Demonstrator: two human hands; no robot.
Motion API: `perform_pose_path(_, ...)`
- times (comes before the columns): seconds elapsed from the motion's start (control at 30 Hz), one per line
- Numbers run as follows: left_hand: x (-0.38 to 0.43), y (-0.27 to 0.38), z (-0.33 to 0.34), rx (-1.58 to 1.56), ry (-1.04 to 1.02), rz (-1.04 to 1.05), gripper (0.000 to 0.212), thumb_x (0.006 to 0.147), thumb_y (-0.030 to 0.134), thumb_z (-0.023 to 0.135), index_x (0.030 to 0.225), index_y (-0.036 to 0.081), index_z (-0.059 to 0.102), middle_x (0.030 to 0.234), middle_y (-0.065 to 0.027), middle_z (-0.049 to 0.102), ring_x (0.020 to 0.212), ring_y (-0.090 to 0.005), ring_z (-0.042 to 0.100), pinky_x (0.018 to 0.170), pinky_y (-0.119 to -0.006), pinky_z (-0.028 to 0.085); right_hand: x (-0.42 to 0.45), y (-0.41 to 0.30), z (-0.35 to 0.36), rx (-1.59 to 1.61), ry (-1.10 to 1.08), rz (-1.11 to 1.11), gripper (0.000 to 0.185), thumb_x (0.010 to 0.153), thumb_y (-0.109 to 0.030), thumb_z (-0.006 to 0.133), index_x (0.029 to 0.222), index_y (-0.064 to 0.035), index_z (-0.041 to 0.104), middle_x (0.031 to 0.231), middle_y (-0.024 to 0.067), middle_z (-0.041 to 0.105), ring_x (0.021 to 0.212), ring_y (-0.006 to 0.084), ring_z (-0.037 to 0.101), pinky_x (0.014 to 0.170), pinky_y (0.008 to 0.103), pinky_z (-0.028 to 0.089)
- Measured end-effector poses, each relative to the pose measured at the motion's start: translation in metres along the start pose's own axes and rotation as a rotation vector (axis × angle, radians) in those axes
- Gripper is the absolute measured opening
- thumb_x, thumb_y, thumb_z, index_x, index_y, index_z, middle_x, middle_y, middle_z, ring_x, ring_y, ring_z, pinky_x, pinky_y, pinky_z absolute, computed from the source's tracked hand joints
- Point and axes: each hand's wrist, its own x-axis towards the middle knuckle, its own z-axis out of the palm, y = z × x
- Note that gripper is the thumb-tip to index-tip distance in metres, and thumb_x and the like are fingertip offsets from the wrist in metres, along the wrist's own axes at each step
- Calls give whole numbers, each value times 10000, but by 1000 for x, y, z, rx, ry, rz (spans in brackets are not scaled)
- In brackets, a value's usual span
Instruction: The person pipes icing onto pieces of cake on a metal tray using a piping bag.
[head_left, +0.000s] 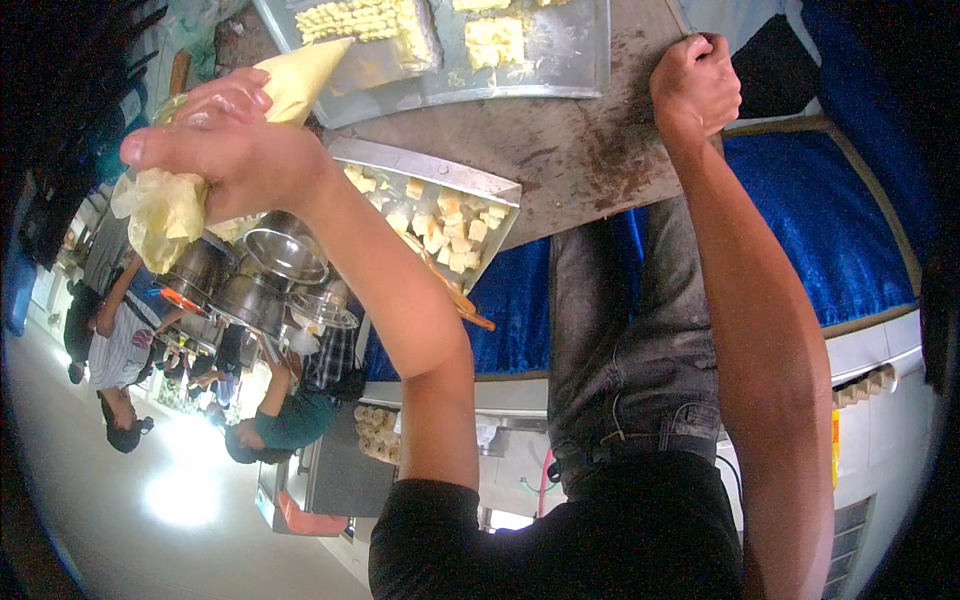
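My left hand is wrapped around a piping bag filled with pale yellow mixture. The bag's tip points to the upper right, over the near left part of a metal baking tray; its gathered plastic end hangs below my palm. On that tray sit a ridged slab of piped yellow mixture and a smaller piped block, with more pieces cut off by the frame. My right hand is curled into a fist at the table's right edge, with nothing visible inside it.
A metal pan of bread cubes stands on the stained table, a wooden utensil across its rim. Stainless bowls lie left. Two people work nearby. Blue cloth hangs right.
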Motion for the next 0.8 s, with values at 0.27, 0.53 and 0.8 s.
perform_pose_path(0.27,-6,-11,8,-10,31,-63,533,1011,425,483,633,87,318,469,-53,413,392,-175,458,407,-288,443,0,0,0,10,-17,13,349,863,-377,419,984,-219,705,881,180,705,852,431,663,746,509,511)
perform_pose_path(0.53,7,-4,-1,-8,20,30,489,1019,398,481,690,63,343,482,-46,427,399,-166,445,420,-291,457,-2,-3,-2,5,-21,31,353,858,-374,412,979,-219,705,875,187,703,848,430,666,739,511,514)
perform_pose_path(0.8,4,-7,3,59,64,-73,487,1023,409,459,714,50,351,511,-67,476,416,-176,484,446,-285,459,0,0,0,2,-34,18,350,866,-368,412,981,-219,707,897,188,704,862,432,665,750,508,517)
